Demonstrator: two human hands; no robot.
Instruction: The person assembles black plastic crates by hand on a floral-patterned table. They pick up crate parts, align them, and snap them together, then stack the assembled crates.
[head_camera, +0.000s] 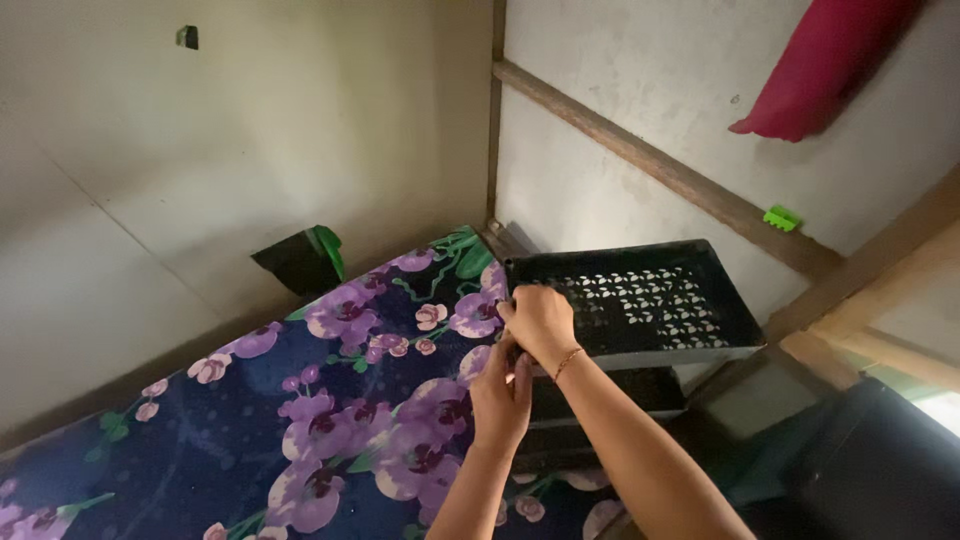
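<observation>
We see the black perforated plastic crate (640, 300) atop a stack beside the bed. Our right hand (542, 318) has its grip curled over its near rim; our left hand (503, 392) pinches the dark floral bedsheet (340, 400) (purple orchids) just below.

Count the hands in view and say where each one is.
2. The right hand rests on the near left corner of the black perforated crate. The left hand is just below it, at the edge of the floral sheet. No other hands show.
</observation>
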